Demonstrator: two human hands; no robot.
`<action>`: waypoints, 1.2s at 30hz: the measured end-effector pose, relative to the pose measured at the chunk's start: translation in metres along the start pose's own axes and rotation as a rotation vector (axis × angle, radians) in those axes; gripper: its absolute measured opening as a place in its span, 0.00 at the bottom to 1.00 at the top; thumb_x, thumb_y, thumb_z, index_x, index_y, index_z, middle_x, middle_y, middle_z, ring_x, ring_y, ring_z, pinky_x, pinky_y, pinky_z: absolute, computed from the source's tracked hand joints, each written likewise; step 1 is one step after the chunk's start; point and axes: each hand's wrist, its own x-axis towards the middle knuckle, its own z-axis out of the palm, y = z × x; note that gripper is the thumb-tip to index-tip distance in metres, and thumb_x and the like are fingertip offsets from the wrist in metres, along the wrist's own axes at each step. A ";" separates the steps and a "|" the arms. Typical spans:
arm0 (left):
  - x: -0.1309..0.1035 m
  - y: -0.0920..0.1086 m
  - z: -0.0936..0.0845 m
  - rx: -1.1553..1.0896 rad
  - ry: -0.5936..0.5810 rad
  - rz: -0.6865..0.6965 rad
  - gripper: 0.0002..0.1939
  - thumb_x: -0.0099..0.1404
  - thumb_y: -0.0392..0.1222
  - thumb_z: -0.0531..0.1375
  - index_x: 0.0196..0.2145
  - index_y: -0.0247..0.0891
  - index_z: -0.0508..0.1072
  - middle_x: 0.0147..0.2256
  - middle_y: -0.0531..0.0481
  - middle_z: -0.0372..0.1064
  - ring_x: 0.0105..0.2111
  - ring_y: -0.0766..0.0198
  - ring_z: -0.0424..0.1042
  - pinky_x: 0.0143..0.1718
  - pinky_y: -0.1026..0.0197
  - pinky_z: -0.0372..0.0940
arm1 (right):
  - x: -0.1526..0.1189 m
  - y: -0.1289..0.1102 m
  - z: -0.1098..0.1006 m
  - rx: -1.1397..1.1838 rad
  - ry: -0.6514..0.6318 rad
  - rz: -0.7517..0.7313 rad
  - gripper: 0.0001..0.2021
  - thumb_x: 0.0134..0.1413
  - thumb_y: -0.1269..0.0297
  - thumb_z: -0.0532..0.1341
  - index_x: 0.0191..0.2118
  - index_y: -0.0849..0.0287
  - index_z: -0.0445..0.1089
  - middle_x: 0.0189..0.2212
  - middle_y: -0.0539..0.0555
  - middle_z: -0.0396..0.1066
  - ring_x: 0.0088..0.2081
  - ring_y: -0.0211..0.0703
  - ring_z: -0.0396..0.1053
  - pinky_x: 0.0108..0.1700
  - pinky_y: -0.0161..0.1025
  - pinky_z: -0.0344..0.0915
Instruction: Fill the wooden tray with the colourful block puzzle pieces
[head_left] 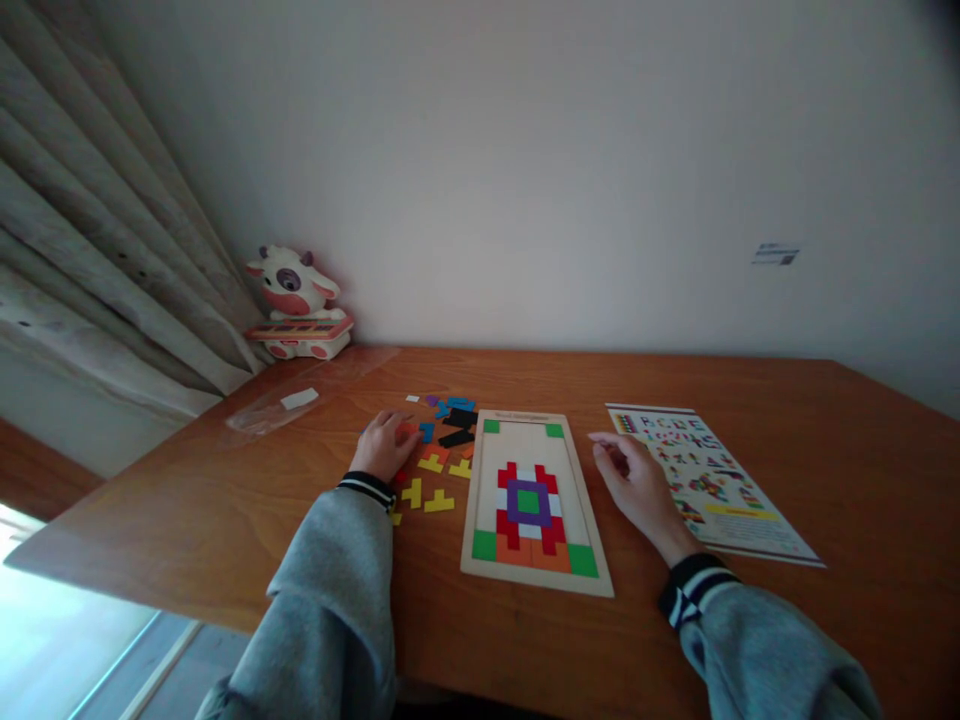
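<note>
The part-filled board (525,443) is lying toward 5 o'clock. At its 10, the half-curled left hand (379,447) is likely choosing loose pieces (439,502), any grip hidden; at 2, the half-open right hand (635,484) is seemingly holding nothing. Next is probably calling for 1 pinch.

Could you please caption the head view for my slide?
Left hand at scattered flat coloured pieces, right hand opposite, pale rectangular partly filled board between.

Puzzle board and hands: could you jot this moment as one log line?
left hand: over loose puzzle pieces | right hand: by printed sheet, hold unclear | puzzle board: partly filled, green at corners
</note>
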 end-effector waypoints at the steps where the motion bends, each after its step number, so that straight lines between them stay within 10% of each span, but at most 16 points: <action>1: 0.002 0.006 -0.002 -0.037 0.068 -0.007 0.15 0.64 0.51 0.61 0.45 0.41 0.74 0.44 0.43 0.73 0.45 0.53 0.75 0.48 0.51 0.72 | 0.000 -0.001 0.000 -0.005 -0.001 -0.003 0.16 0.63 0.53 0.54 0.45 0.57 0.71 0.38 0.58 0.74 0.35 0.47 0.71 0.38 0.44 0.68; 4: 0.008 0.039 -0.006 -0.191 0.200 0.054 0.14 0.64 0.50 0.63 0.45 0.41 0.74 0.46 0.44 0.73 0.47 0.55 0.74 0.51 0.52 0.72 | 0.001 -0.010 0.003 0.013 -0.044 -0.016 0.16 0.64 0.52 0.54 0.45 0.57 0.72 0.37 0.58 0.75 0.35 0.47 0.71 0.37 0.44 0.68; 13: 0.025 0.136 0.016 -0.437 0.034 0.362 0.10 0.66 0.49 0.63 0.40 0.42 0.77 0.47 0.44 0.73 0.47 0.58 0.74 0.50 0.53 0.72 | 0.034 -0.074 0.045 0.532 -0.429 0.127 0.19 0.60 0.49 0.59 0.50 0.56 0.72 0.41 0.56 0.78 0.37 0.45 0.76 0.40 0.43 0.73; 21: 0.016 0.132 0.029 -0.544 0.026 0.312 0.09 0.64 0.48 0.65 0.35 0.41 0.77 0.47 0.44 0.71 0.48 0.58 0.74 0.50 0.53 0.73 | 0.036 -0.060 0.066 0.741 -0.515 0.335 0.20 0.51 0.46 0.65 0.41 0.57 0.76 0.36 0.55 0.79 0.35 0.45 0.77 0.36 0.41 0.74; 36: 0.010 0.113 0.048 -0.477 -0.214 0.208 0.07 0.69 0.38 0.58 0.42 0.40 0.76 0.42 0.47 0.77 0.44 0.58 0.75 0.48 0.54 0.71 | 0.029 -0.045 0.071 0.043 -0.333 -0.021 0.06 0.59 0.62 0.60 0.37 0.55 0.75 0.33 0.54 0.79 0.34 0.47 0.76 0.37 0.43 0.70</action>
